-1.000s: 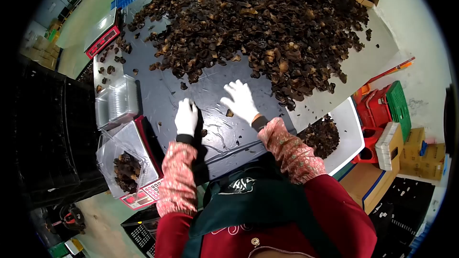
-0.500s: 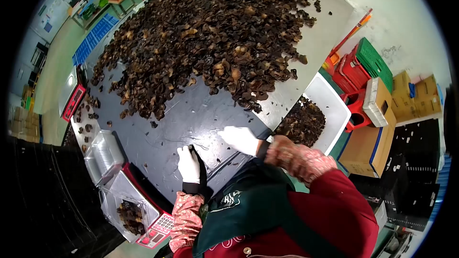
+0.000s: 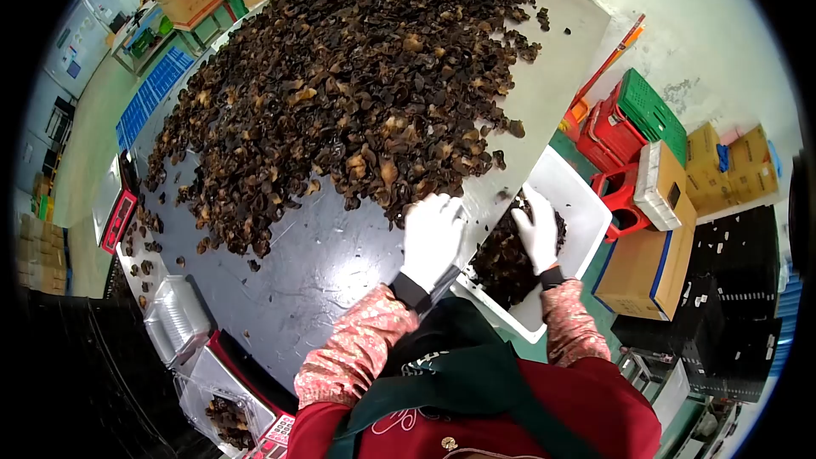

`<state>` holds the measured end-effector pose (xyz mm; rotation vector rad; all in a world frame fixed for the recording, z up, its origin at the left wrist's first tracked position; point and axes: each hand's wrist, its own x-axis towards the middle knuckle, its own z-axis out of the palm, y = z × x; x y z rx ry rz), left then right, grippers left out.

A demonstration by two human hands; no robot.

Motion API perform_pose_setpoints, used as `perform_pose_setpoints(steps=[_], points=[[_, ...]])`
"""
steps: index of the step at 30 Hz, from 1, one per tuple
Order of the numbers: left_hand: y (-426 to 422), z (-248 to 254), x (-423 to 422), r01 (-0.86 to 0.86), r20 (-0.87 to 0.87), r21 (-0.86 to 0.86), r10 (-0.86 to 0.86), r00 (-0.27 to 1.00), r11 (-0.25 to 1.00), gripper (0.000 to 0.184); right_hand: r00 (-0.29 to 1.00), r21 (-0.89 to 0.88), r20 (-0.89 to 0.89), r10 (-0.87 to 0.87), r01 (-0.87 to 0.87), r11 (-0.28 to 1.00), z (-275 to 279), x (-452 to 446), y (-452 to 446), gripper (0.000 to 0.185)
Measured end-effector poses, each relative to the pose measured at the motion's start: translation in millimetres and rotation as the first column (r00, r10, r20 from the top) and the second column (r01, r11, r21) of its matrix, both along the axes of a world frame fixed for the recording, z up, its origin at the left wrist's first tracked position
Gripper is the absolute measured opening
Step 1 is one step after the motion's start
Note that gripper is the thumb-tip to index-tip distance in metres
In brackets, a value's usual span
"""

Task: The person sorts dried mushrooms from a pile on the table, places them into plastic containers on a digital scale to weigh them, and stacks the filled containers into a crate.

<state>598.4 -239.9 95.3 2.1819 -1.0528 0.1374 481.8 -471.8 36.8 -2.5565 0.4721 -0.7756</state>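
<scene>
A large pile of dark brown wood ear mushrooms point(image 3: 340, 85) covers much of the table point(image 3: 314, 246). My left hand point(image 3: 432, 238), in a white glove, lies at the pile's near edge with its fingers stretched forward. My right hand point(image 3: 537, 234), gloved the same way, reaches over the white bin point(image 3: 586, 212) at the table's right side. Its fingers are spread above the wood ear mushrooms point(image 3: 506, 268) in the bin, and I see nothing held in them. Whether its fingertips touch the mushrooms I cannot tell.
At lower left a scale point(image 3: 217, 374) carries an open clear plastic box point(image 3: 229, 416) with mushrooms inside. Stacked clear boxes point(image 3: 177, 319) stand beside it. Another scale point(image 3: 117, 204) is farther left. Red crates point(image 3: 612, 132) and a cardboard box point(image 3: 642, 276) stand beyond the bin.
Both hands have left the near part of the table. My left hand has moved forward and right to the pile; my right hand has gone right, over the bin. The view has shifted.
</scene>
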Motion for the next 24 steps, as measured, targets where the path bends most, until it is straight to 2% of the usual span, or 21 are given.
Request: perform_pose_setpoints(steps=[1, 2, 3, 4, 5, 7, 8, 9, 11, 13, 15, 16, 17, 19, 21, 22, 23, 24], points=[[0.3, -6.2, 17.7, -0.098, 0.16, 0.05, 0.088, 0.983, 0.994, 0.032, 0.997, 0.035, 0.055, 0.05, -0.052, 0.998, 0.9, 19.2, 14.9, 0.049], [0.8, -16.4, 39.3, -0.171, 0.231, 0.101, 0.144, 0.962, 0.98, 0.034, 0.996, 0.241, 0.059, 0.062, -0.074, 0.968, -6.1, 38.1, 28.8, 0.056], [4.8, -13.8, 57.9, -0.24, 0.284, 0.2, 0.178, 0.942, 0.95, 0.042, 0.997, 0.459, 0.055, 0.051, -0.071, 0.886, -18.9, 59.8, 40.4, 0.058], [9.4, -10.6, 74.5, -0.282, 0.303, 0.266, 0.198, 0.932, 0.922, 0.046, 0.996, 0.281, 0.058, 0.071, -0.085, 0.956, -40.1, 82.3, 46.3, 0.063], [15.6, -9.0, 88.2, -0.324, 0.324, 0.33, 0.216, 0.921, 0.887, 0.05, 0.984, 0.655, 0.175, 0.035, -0.143, 0.742, -36.2, 103.4, 61.0, 0.065], [30.4, -18.3, 109.6, -0.327, 0.275, 0.381, 0.232, 0.933, 0.865, 0.054, 0.983, 0.458, 0.177, 0.042, -0.121, 0.881, -36.2, 143.8, 77.8, 0.072], [35.5, -15.7, 115.2, -0.334, 0.268, 0.422, 0.236, 0.934, 0.843, 0.056, 0.986, 0.457, 0.164, 0.035, -0.107, 0.883, -37.2, 164.7, 85.2, 0.074], [42.6, -22.6, 121.7, -0.373, 0.354, 0.453, 0.22, 0.909, 0.81, 0.059, 0.989, 0.455, 0.146, 0.029, -0.093, 0.886, -38.0, 184.6, 92.4, 0.076], [60.6, -27.7, 129.5, -0.386, 0.347, 0.385, 0.256, 0.902, 0.838, 0.047, 0.977, 0.554, 0.177, 0.119, -0.199, 0.808, -29.1, 219.9, 102.5, 0.077], [81.7, -22.8, 127.2, -0.414, 0.332, 0.33, 0.307, 0.892, 0.848, 0.05, 0.98, 0.642, 0.073, 0.185, -0.188, 0.743, -41.9, 251.9, 128.3, 0.077], [106.6, -24.1, 124.2, -0.513, 0.336, 0.265, 0.42, 0.843, 0.817, 0.052, 0.946, 0.706, 0.058, 0.319, -0.265, 0.657, -25.6, 263.6, 158.5, 0.076], [122.1, -23.2, 121.4, -0.557, 0.318, 0.238, 0.478, 0.819, 0.796, 0.052, 0.891, 0.715, 0.079, 0.448, -0.364, 0.597, -11.9, 264.5, 171.0, 0.073], [136.8, -19.8, 112.8, -0.619, 0.285, 0.195, 0.56, 0.778, 0.761, 0.05, 0.821, 0.718, -0.007, 0.571, -0.393, 0.575, -4.4, 265.2, 184.7, 0.068], [178.6, -45.6, 98.3, -0.728, 0.227, 0.094, 0.697, 0.68, 0.679, 0.05, 0.699, 0.594, 0.07, 0.712, -0.603, 0.533, 13.5, 254.2, 220.2, 0.063], [221.4, -73.8, 77.7, -0.793, 0.145, 0.051, 0.781, 0.607, 0.607, 0.048, 0.598, 0.578, 0.048, 0.8, -0.67, 0.466, 18.0, 240.6, 260.4, 0.06], [240.8, -76.3, 65.7, -0.794, 0.114, 0.127, 0.787, 0.606, 0.594, 0.047, 0.553, 0.501, 0.051, 0.832, -0.735, 0.458, 15.1, 232.8, 276.8, 0.06], [248.2, -69.5, 54.8, -0.811, 0.101, 0.121, 0.805, 0.584, 0.573, 0.042, 0.505, 0.417, 0.053, 0.862, -0.795, 0.44, 18.6, 226.4, 290.2, 0.059], [257.7, -69.0, 46.1, -0.825, 0.125, 0.147, 0.817, 0.562, 0.545, 0.04, 0.409, 0.409, -0.071, 0.91, -0.82, 0.401, 22.8, 221.0, 300.5, 0.058]])
